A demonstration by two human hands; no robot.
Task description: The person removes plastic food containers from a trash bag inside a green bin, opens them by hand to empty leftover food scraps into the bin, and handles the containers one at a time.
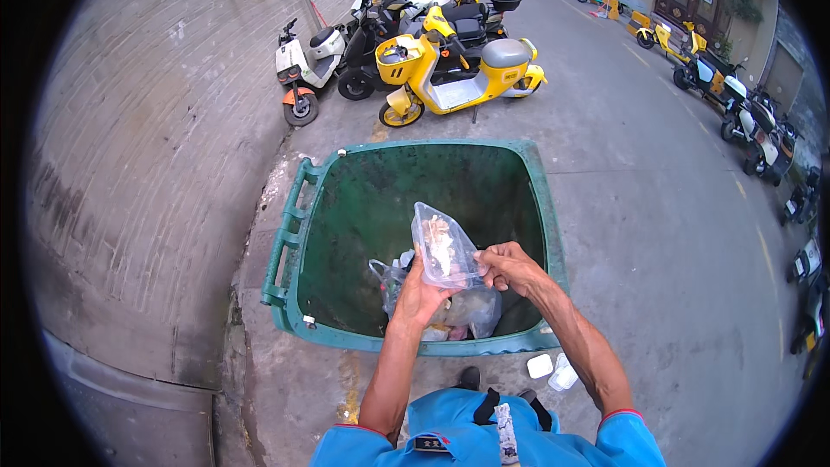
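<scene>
Over the open green wheeled bin [549, 207] I hold a clear plastic food container [445, 245] with pale and brownish food scraps in it. The container is tilted. My left hand [418, 294] supports it from below and along its left side, fingers partly hidden behind it. My right hand [510, 266] pinches its right edge between thumb and fingers. Below, inside the bin, lie clear plastic bags [475, 310] of rubbish, partly covered by my hands and the container.
White empty-looking containers [553, 370] lie on the ground by my feet, right of the bin. A yellow scooter [467, 78] stands just beyond the bin, with several more behind it. A wall [147, 147] runs along the left; parked scooters [752, 121] line the road's right side.
</scene>
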